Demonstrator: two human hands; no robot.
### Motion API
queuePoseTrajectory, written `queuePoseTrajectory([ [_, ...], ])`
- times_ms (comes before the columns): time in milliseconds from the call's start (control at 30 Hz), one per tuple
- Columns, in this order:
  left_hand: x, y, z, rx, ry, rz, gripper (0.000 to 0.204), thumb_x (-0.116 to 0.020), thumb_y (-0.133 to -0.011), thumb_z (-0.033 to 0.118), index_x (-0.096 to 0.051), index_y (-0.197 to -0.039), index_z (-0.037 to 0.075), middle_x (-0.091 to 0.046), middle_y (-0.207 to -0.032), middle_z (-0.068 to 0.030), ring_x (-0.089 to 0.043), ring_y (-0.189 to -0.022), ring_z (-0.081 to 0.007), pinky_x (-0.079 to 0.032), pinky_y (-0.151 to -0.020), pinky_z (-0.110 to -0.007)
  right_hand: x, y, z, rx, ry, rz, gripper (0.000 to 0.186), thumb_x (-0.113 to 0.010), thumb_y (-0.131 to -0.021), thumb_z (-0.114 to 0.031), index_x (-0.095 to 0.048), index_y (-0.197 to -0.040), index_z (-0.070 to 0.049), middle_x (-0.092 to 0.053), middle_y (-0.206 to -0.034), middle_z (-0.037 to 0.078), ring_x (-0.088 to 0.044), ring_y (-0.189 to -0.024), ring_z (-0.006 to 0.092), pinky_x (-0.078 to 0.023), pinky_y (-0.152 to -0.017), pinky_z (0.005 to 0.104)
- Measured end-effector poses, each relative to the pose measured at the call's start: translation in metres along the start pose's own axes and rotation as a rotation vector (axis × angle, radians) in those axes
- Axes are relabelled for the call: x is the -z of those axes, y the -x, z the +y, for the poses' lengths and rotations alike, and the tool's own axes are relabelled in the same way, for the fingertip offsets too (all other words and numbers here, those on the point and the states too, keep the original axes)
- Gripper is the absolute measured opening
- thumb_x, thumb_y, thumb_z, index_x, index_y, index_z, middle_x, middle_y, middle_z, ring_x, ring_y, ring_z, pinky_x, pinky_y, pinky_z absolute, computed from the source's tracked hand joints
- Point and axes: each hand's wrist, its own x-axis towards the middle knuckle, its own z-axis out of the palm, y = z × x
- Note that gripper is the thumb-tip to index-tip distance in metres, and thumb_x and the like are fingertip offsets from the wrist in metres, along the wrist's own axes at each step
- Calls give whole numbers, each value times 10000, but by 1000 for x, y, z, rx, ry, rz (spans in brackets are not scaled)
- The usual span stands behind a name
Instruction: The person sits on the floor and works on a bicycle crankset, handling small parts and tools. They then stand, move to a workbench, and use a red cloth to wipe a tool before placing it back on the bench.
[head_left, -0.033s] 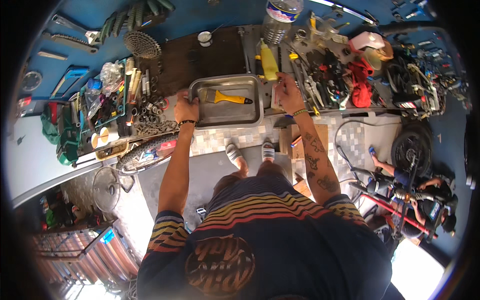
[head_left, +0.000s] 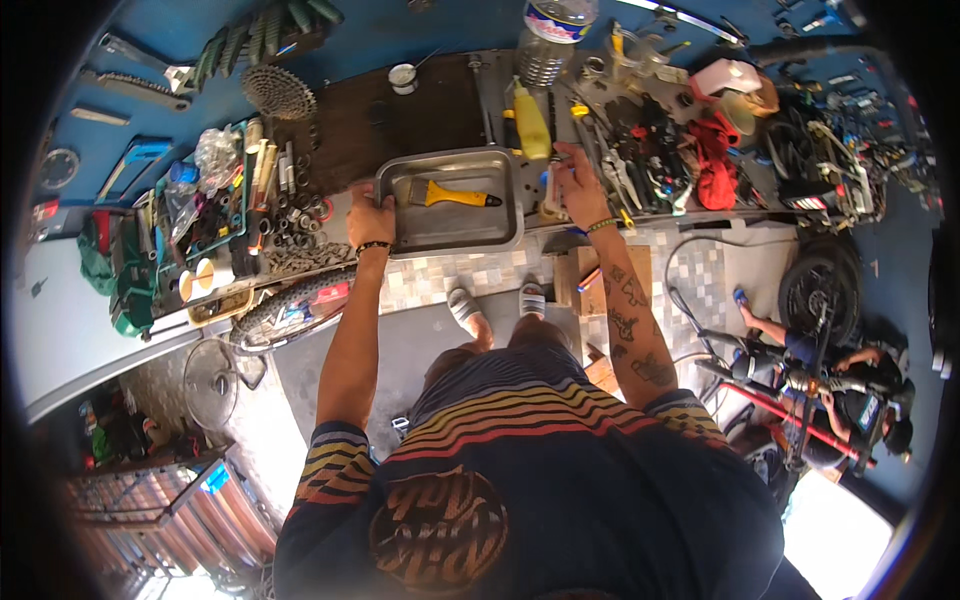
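A rectangular metal tray [head_left: 455,236] lies at the front edge of the workbench, with a yellow-handled paintbrush [head_left: 455,194] inside it, bristles to the left. My left hand [head_left: 371,217] is closed on the tray's left rim. To the right of the tray, apart from it, my right hand [head_left: 582,192] has its thumb and forefinger spread. A small pale packet [head_left: 550,192] lies beside these fingers; whether they touch it is unclear. Just beyond stands or lies a yellow squeeze bottle [head_left: 531,125].
Pliers [head_left: 618,175] and other tools crowd the bench's right side, near a red cloth [head_left: 716,165]. A clear plastic bottle [head_left: 545,60] and a small white tub [head_left: 403,78] are farther back. Metal rings and chains [head_left: 300,250] lie left. Another person [head_left: 865,400] is beside a bicycle at right.
The view has shifted very slightly. Both hands, the tray and the paintbrush keep their places relative to one another.
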Motion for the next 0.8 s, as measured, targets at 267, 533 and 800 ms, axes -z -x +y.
queuePoseTrajectory([
  [267, 35, 33, 65, -337, 272, 317, 381, -757, -895, 183, -642, -1239, 67, -720, -951, -109, -694, -823, -292, -558, -734, -435, 34, 42, -84, -69, -343, -115, 456, -714, -909, 11, -596, -1349, -8, -692, -1016, 28, -629, -883, 83, -498, -788, 230],
  [533, 68, 127, 167, 58, 1065, -680, 292, -668, -1030, 270, -702, -1113, -7, -724, -915, -43, -683, -717, -111, -559, -613, -246, 8, 56, -142, -69, -295, 59, 182, -830, -881, -118, -763, -978, 21, -752, -827, 51, -672, -737, 70, -522, -654, 234],
  [800, 70, 113, 177, 199, 1250, -424, 248, -647, -1040, 243, -683, -1021, -2, -683, -761, -66, -576, -496, -106, -461, -431, -255, 8, 42, -154, -93, -556, -319, 394, -728, -952, -54, -614, -1323, 13, -693, -922, 76, -716, -835, 149, -656, -683, 289],
])
